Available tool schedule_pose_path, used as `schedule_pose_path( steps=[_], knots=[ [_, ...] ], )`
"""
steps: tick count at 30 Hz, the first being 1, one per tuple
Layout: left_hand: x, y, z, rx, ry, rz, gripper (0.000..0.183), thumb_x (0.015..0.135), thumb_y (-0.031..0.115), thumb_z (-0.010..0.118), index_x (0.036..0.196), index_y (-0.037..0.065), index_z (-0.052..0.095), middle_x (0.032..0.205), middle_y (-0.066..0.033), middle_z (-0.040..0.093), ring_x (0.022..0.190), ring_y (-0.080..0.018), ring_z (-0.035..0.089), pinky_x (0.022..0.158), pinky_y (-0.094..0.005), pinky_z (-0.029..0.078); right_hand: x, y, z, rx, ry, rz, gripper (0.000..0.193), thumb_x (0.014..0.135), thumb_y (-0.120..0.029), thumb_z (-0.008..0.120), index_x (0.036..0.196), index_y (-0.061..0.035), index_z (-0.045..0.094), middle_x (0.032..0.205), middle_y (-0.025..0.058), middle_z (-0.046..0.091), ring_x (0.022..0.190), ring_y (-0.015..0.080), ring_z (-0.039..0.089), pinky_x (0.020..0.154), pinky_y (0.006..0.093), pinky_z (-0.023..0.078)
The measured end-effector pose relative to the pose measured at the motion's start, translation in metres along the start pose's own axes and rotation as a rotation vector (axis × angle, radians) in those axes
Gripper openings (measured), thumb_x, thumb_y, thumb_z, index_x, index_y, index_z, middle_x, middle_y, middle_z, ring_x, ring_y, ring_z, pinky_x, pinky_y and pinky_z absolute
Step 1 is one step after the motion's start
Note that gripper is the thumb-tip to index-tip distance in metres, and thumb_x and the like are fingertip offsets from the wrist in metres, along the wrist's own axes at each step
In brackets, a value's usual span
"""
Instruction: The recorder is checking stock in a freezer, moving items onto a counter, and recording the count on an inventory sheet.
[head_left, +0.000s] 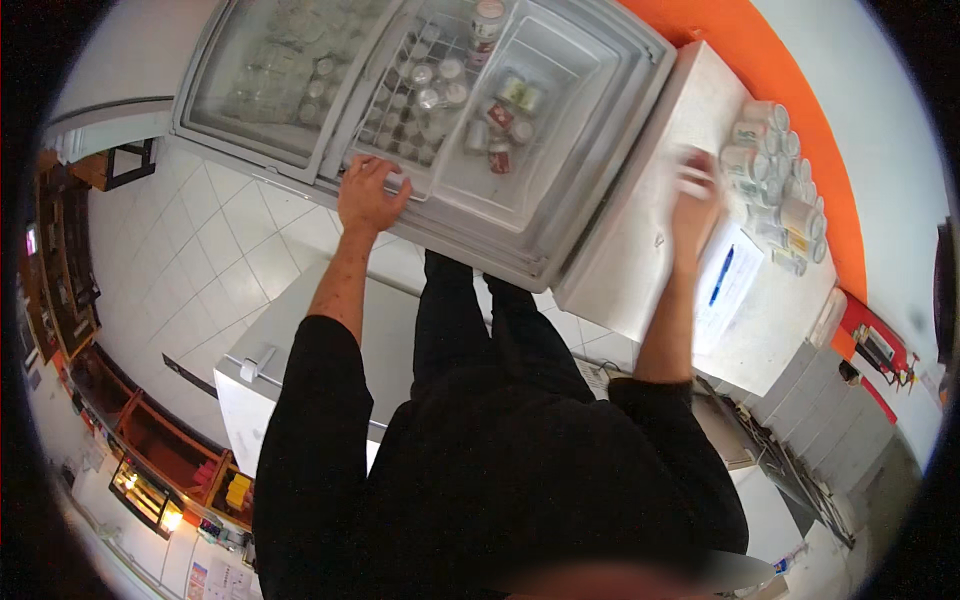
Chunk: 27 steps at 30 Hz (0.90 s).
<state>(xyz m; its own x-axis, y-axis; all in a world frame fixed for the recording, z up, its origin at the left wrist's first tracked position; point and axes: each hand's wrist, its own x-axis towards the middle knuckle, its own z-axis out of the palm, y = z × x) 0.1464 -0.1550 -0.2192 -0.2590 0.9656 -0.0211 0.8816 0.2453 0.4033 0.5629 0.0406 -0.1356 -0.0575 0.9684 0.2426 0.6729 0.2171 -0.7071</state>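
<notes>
My left hand is at the front rim of a chest freezer, its fingers curled over the lower edge of a sliding glass lid. Under the glass stand several jars with pale lids. In the uncovered right compartment lie a few small containers, among them a red-and-white tub and a pale green-and-white one. My right hand is raised above the white counter, beside stacked clear containers. Motion smears its fingers; whether the whitish patch there is something held, I cannot tell.
On the white counter to the right lie paper sheets with a blue pen. A white cabinet stands behind my left arm. A red fire extinguisher is at the far right. Tiled floor extends to the left.
</notes>
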Motion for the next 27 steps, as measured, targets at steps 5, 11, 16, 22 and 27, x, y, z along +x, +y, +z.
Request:
schedule_pose_path(
  steps=[5, 11, 16, 22, 27],
  knots=[
    [0.015, 0.013, 0.003, -0.057, 0.04, 0.097, 0.021, 0.072, 0.028, 0.071, 0.085, 0.012, 0.066, 0.093, -0.0043, 0.066, 0.103, -0.0277, 0.055, 0.081, -0.0432, 0.046, -0.041, 0.031, 0.268, -0.186, -0.957, 0.282, 0.042, 0.078, -0.026, 0.067, 0.107, 0.0043, 0.063, 0.1, 0.02, 0.067, 0.097, 0.0326, 0.064, 0.086, 0.0379, 0.05],
    [-0.001, 0.001, -0.002, -0.016, 0.024, 0.053, 0.02, 0.067, 0.024, 0.072, 0.083, 0.014, 0.065, 0.088, -0.0011, 0.064, 0.097, -0.025, 0.056, 0.076, -0.0399, 0.045, -0.115, 0.049, 0.375, -0.422, -0.766, 0.655, 0.069, 0.081, -0.024, 0.064, 0.139, -0.0006, 0.034, 0.135, 0.0246, 0.043, 0.125, 0.0402, 0.044, 0.103, 0.0432, 0.039],
    [0.01, 0.013, -0.003, -0.077, 0.011, 0.111, 0.02, 0.068, 0.02, 0.072, 0.085, 0.013, 0.065, 0.088, -0.0017, 0.064, 0.095, -0.0252, 0.057, 0.078, -0.0401, 0.045, -0.109, 0.093, 0.385, -0.49, -0.698, 0.701, 0.075, 0.08, -0.017, 0.065, 0.141, -0.0007, 0.024, 0.137, 0.0263, 0.038, 0.126, 0.043, 0.041, 0.102, 0.0451, 0.04],
    [0.014, 0.01, -0.001, -0.079, -0.013, 0.155, 0.017, 0.069, 0.019, 0.072, 0.084, 0.012, 0.065, 0.09, -0.0011, 0.065, 0.096, -0.0264, 0.057, 0.079, -0.0406, 0.045, -0.063, 0.059, 0.342, -0.364, -0.822, 0.523, 0.065, 0.068, -0.017, 0.076, 0.122, 0.0021, 0.045, 0.112, 0.0284, 0.057, 0.105, 0.0381, 0.059, 0.087, 0.0454, 0.05],
    [0.003, 0.003, -0.003, -0.044, 0.007, 0.088, 0.014, 0.071, 0.02, 0.071, 0.082, 0.014, 0.064, 0.09, 0.0001, 0.064, 0.099, -0.026, 0.057, 0.078, -0.0413, 0.043, -0.005, -0.062, 0.189, 0.009, -0.456, 0.41, 0.071, 0.06, -0.026, 0.086, 0.114, 0.0026, 0.051, 0.097, 0.0218, 0.065, 0.096, 0.0356, 0.063, 0.082, 0.0423, 0.052]
  ],
)
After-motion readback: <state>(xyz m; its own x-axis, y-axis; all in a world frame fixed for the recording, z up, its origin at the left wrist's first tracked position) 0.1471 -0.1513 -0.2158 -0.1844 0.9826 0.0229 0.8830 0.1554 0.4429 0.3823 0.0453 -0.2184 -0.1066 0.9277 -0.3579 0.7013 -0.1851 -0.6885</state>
